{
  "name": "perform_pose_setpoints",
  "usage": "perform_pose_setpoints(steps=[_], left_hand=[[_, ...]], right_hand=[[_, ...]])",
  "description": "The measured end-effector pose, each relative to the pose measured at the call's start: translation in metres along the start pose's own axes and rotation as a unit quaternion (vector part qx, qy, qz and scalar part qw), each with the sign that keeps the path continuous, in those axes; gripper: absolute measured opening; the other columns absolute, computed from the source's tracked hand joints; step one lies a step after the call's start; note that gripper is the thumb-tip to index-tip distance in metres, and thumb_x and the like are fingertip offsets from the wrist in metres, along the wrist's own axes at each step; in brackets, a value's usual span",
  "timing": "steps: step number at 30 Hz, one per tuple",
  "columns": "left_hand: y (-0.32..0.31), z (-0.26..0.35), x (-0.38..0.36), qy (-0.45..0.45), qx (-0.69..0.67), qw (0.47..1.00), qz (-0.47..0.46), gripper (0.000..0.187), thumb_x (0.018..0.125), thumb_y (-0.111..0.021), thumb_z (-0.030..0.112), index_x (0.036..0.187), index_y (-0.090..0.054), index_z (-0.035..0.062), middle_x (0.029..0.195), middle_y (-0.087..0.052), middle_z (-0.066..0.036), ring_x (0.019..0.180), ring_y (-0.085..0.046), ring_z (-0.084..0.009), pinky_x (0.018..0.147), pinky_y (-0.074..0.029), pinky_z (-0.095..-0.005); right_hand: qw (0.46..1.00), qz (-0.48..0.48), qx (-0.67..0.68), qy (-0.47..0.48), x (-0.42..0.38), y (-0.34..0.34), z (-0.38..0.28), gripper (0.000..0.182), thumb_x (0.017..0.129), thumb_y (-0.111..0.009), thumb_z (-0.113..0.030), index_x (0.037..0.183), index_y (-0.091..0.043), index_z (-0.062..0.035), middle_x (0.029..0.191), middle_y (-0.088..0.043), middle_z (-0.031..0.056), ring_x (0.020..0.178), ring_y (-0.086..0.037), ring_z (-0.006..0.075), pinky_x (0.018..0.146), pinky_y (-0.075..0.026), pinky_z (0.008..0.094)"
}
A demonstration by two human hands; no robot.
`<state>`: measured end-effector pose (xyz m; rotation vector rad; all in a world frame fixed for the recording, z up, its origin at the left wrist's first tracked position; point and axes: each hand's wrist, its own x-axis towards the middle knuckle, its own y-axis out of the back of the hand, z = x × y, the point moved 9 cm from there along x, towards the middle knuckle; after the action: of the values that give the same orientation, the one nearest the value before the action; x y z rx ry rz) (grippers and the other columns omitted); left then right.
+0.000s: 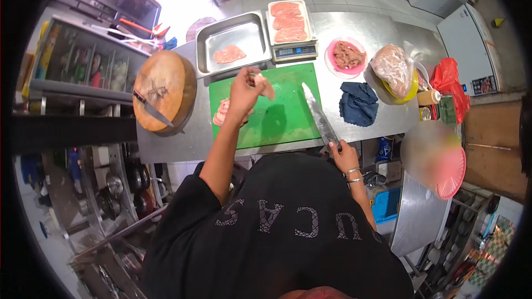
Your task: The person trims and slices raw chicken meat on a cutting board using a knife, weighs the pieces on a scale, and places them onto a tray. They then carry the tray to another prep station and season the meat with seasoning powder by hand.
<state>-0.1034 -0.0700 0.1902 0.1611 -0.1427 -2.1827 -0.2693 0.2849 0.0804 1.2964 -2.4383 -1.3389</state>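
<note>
My left hand [245, 95] is above the green cutting board [293, 124], pinching a thin slice of pale meat [267, 88] that hangs from its fingers. Beside and partly under that wrist, a small pile of raw meat [220, 113] sits at the board's left side. At the board's right edge my right hand [344, 156] is closed around the handle of a large knife [320, 114], whose blade points away from me. One flat slice of meat [229, 53] lies in the metal tray [206, 65] behind the board.
A digital scale [295, 52] carries a tray of meat slices [289, 21]. Left is a round wooden block [160, 80] with another knife [155, 112]. Right are a pink plate of meat pieces [349, 55], a dark cloth [358, 103] and bagged meat [392, 69].
</note>
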Motion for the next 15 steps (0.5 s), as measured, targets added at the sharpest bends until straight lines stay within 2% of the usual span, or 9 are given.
perform_pose_setpoints(steps=[2, 5, 7, 9, 14, 15], left_hand=[[0.004, 0.019, 0.025, -0.033, 0.103, 0.994, 0.022, 0.033, 0.081, -0.072, 0.006, 0.112, -0.061, 0.0004, 0.089, -0.066, -0.009, 0.075, -0.063, -0.0133, 0.065, -0.054, -0.0276], [0.001, 0.023, 0.067, -0.066, 0.112, 0.991, 0.027, 0.033, 0.082, -0.072, 0.008, 0.112, -0.062, 0.0003, 0.088, -0.067, -0.009, 0.075, -0.065, -0.0135, 0.066, -0.054, -0.0281], [-0.009, 0.035, 0.085, -0.083, 0.068, 0.994, 0.017, 0.036, 0.081, -0.073, 0.008, 0.114, -0.061, 0.0004, 0.087, -0.067, -0.009, 0.076, -0.066, -0.0144, 0.066, -0.055, -0.0285], [-0.014, 0.047, 0.101, -0.081, 0.089, 0.992, 0.042, 0.038, 0.08, -0.074, 0.008, 0.116, -0.061, 0.0005, 0.088, -0.068, -0.009, 0.076, -0.066, -0.0145, 0.065, -0.054, -0.0287], [-0.046, 0.051, 0.148, -0.086, 0.098, 0.991, 0.004, 0.045, 0.078, -0.076, 0.011, 0.118, -0.061, -0.0007, 0.089, -0.068, -0.01, 0.077, -0.07, -0.0174, 0.065, -0.056, -0.0294], [-0.051, 0.055, 0.154, -0.087, 0.097, 0.991, 0.0, 0.045, 0.078, -0.076, 0.011, 0.118, -0.061, -0.0007, 0.089, -0.068, -0.01, 0.077, -0.07, -0.0174, 0.065, -0.056, -0.0294]], right_hand=[[1.0, -0.008, -0.002, 0.003, -0.007, -0.002, 0.004, 0.05, 0.095, -0.061, -0.049, 0.092, -0.062, 0.001, 0.076, -0.065, 0.0302, 0.078, -0.064, 0.0508, 0.069, -0.051, 0.0563], [0.999, -0.03, -0.015, -0.003, -0.014, -0.008, 0.007, 0.047, 0.095, -0.06, -0.047, 0.091, -0.062, 0.0002, 0.078, -0.066, 0.029, 0.08, -0.065, 0.0497, 0.071, -0.051, 0.0559], [0.998, -0.065, -0.01, -0.014, -0.016, -0.022, 0.015, 0.046, 0.095, -0.06, -0.046, 0.09, -0.062, -0.0004, 0.08, -0.067, 0.0282, 0.081, -0.065, 0.049, 0.073, -0.051, 0.0558], [0.997, -0.069, 0.001, -0.023, -0.019, -0.026, 0.02, 0.046, 0.095, -0.059, -0.047, 0.09, -0.062, -0.0009, 0.081, -0.068, 0.0279, 0.082, -0.065, 0.0489, 0.074, -0.051, 0.0558], [0.996, -0.08, 0.0, -0.038, -0.025, -0.034, 0.027, 0.049, 0.095, -0.057, -0.051, 0.091, -0.062, -0.0019, 0.082, -0.068, 0.0273, 0.084, -0.066, 0.0489, 0.077, -0.051, 0.0562], [0.997, -0.069, -0.004, -0.029, -0.025, -0.034, 0.027, 0.05, 0.095, -0.059, -0.051, 0.089, -0.062, -0.0013, 0.079, -0.068, 0.0267, 0.081, -0.067, 0.0476, 0.073, -0.052, 0.0538]])
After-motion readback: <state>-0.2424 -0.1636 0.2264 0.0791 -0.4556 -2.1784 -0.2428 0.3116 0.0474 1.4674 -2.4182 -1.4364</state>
